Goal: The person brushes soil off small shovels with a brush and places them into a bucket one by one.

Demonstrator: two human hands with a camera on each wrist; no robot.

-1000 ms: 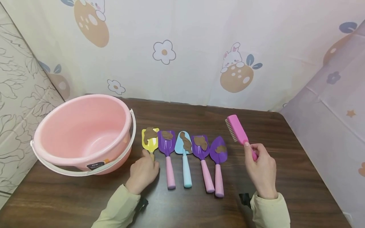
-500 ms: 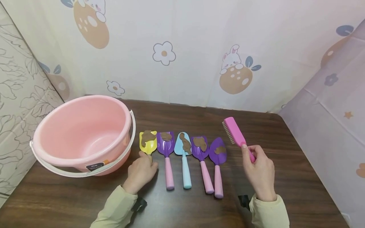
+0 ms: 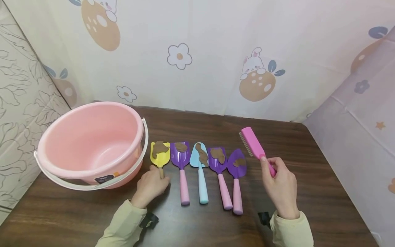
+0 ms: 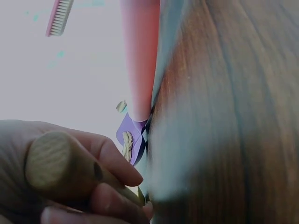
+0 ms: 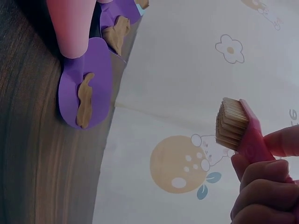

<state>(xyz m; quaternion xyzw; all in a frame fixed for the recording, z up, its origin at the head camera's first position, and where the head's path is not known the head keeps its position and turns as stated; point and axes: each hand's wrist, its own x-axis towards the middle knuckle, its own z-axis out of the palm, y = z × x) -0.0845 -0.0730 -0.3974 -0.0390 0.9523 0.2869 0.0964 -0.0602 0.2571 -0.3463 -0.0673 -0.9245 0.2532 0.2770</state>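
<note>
My left hand [image 3: 151, 187] grips the wooden handle [image 4: 60, 163] of a yellow toy shovel [image 3: 160, 159], whose blade bears a brown smear. My right hand [image 3: 281, 183] holds a pink brush [image 3: 254, 141] by its handle above the table's right side, pale bristles facing left. Between the hands lie a purple shovel with pink handle [image 3: 184, 187], a light-blue trowel [image 3: 202, 185], another purple shovel [image 3: 224, 192] and a pointed purple trowel [image 3: 237, 171]. Brown clay-like lumps stick to all their blades. In the right wrist view, the bristles [image 5: 231, 123] are apart from the pointed purple trowel [image 5: 100, 93].
A large pink bucket [image 3: 89, 168] with a white handle [image 3: 69, 185] stands on the dark wooden table [image 3: 197, 230], left of the shovels. Patterned curtains [image 3: 210, 31] rise behind the table and along its sides.
My left hand has shifted slightly left and nearer, bringing the yellow shovel with it. The brush in my right hand has come slightly left and lower. The other shovels stay put.
</note>
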